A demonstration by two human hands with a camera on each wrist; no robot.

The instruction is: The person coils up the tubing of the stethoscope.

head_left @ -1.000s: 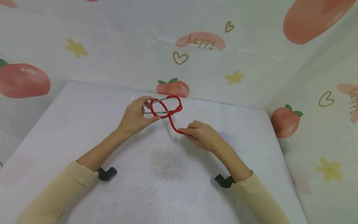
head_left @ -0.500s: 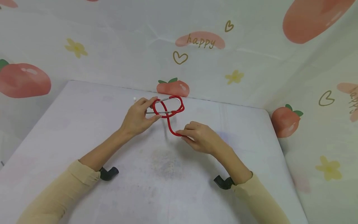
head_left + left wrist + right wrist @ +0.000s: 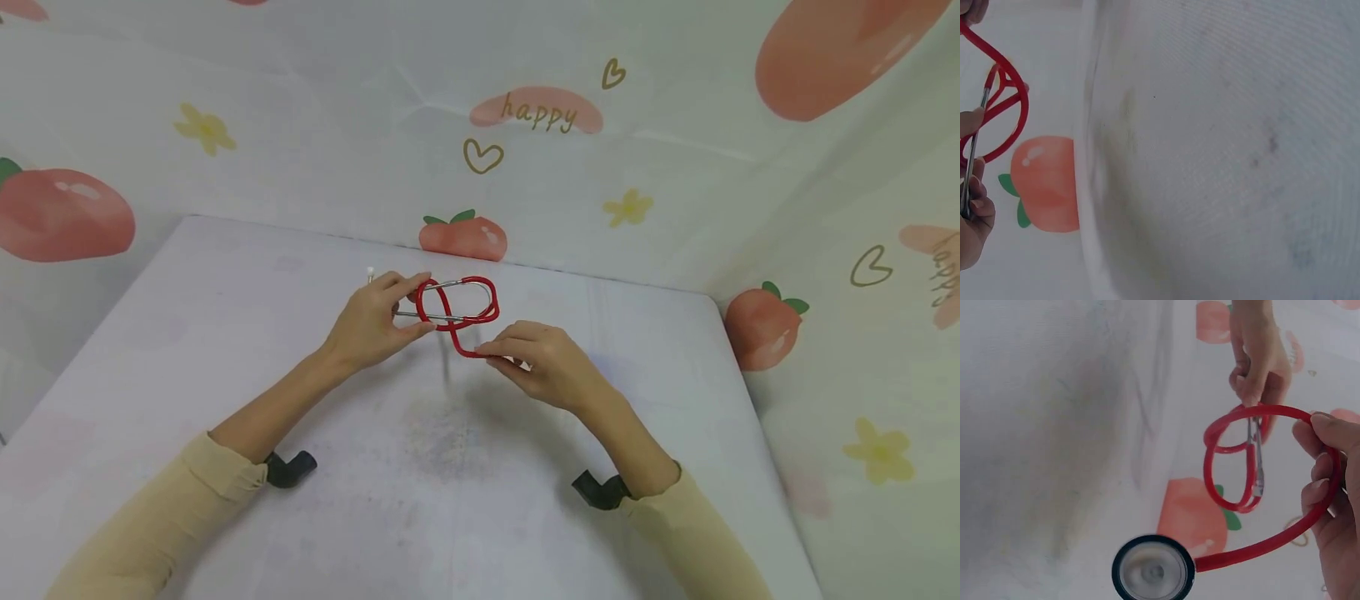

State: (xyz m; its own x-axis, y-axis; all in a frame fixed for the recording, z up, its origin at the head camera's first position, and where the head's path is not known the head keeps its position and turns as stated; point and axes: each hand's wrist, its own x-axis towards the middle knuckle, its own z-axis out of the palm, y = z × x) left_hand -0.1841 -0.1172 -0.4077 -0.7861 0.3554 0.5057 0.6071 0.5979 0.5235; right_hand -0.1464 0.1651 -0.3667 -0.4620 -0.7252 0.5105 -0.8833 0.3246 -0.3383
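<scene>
A stethoscope with red tubing (image 3: pixel 496 310) is held up above the table, its tube coiled in a loop around the metal ear tubes (image 3: pixel 427 316). My left hand (image 3: pixel 367 321) grips the ear tubes and the loop between thumb and fingers. One white eartip (image 3: pixel 371 272) sticks up behind that hand. Lower and to the right, my right hand (image 3: pixel 543 367) pinches the free stretch of tube. In the right wrist view, the round chestpiece (image 3: pixel 1154 572) with its dark rim dangles from the tube past the right hand. From the head view the right hand mostly hides it.
The pale table (image 3: pixel 450 517) has a greyish stain near its middle. Behind it and at the right hangs a white curtain (image 3: pixel 337 167) printed with peaches, flowers and hearts. Dark angled wrist pieces (image 3: pixel 291 469) jut from both cuffs.
My left hand has shifted right and slightly down with the looped tubing, closer to my right hand. The right hand has barely moved and still pinches the tube.
</scene>
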